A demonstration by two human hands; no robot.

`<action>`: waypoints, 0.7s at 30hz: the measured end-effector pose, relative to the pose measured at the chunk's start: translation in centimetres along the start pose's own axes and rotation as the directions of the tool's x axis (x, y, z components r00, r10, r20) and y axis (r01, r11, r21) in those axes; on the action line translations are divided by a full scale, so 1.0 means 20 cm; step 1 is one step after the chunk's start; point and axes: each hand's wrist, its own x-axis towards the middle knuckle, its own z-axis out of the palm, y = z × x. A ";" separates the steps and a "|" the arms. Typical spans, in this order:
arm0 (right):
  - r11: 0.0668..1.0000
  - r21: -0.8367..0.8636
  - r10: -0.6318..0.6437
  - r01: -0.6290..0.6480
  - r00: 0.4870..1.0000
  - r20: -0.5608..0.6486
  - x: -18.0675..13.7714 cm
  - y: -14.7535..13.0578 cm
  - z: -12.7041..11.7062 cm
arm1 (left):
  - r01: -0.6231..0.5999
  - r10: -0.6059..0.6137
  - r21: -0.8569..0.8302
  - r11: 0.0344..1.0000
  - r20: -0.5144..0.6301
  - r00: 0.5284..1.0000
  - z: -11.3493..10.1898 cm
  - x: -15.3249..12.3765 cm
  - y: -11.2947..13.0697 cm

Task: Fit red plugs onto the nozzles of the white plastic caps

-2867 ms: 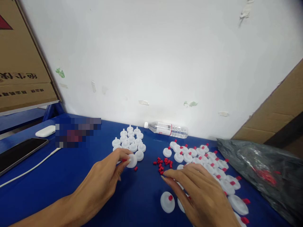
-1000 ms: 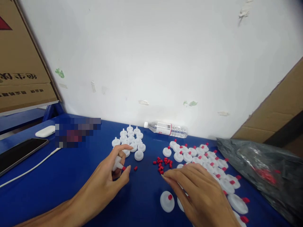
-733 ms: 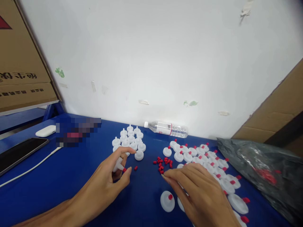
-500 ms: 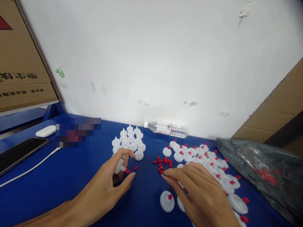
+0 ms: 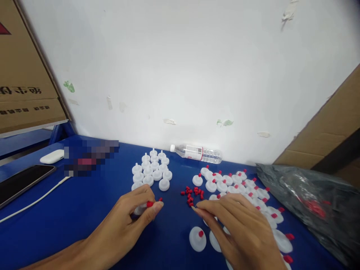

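My left hand [image 5: 135, 217] is closed around a white nozzle cap [image 5: 138, 210], mostly hidden by the fingers; its small red tip cap [image 5: 150, 204] shows between index finger and thumb. A loose red tip cap [image 5: 160, 199] lies just beyond the thumb. My right hand [image 5: 236, 228] has thumb and fingers pinched together at the near edge of a pile of red tip caps [image 5: 196, 191]; whether one is between the fingertips is hidden. Behind my left hand stand several bare white nozzle caps [image 5: 164, 184]. Many red-tipped nozzle caps [image 5: 198, 240] spread around and beyond my right hand.
A clear plastic bottle [image 5: 210, 155] lies against the white wall. A dark plastic bag [image 5: 298, 202] with red pieces is at the right. A phone [image 5: 25, 183], a white case [image 5: 52, 156] and a white cable [image 5: 36, 200] lie on the blue table [image 5: 92, 198] at left.
My left index finger and thumb have drawn in around the red tip of the nozzle cap. My right hand has stayed almost in place at the red pile.
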 end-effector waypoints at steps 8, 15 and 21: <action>1.000 -0.007 0.004 -0.004 1.000 0.001 -0.01 0.01 0.00 | 0.129 -0.125 -0.088 0.988 0.055 0.991 -0.01 -0.02 0.03; 1.000 0.002 -0.001 0.001 1.000 -0.002 -0.01 0.00 0.00 | 0.107 -0.114 -0.085 0.991 -0.075 0.991 0.01 -0.04 0.09; 1.000 -0.012 -0.005 0.005 1.000 0.009 -0.01 0.00 0.01 | 0.078 -0.085 -0.102 0.992 -0.069 0.994 0.02 -0.03 0.03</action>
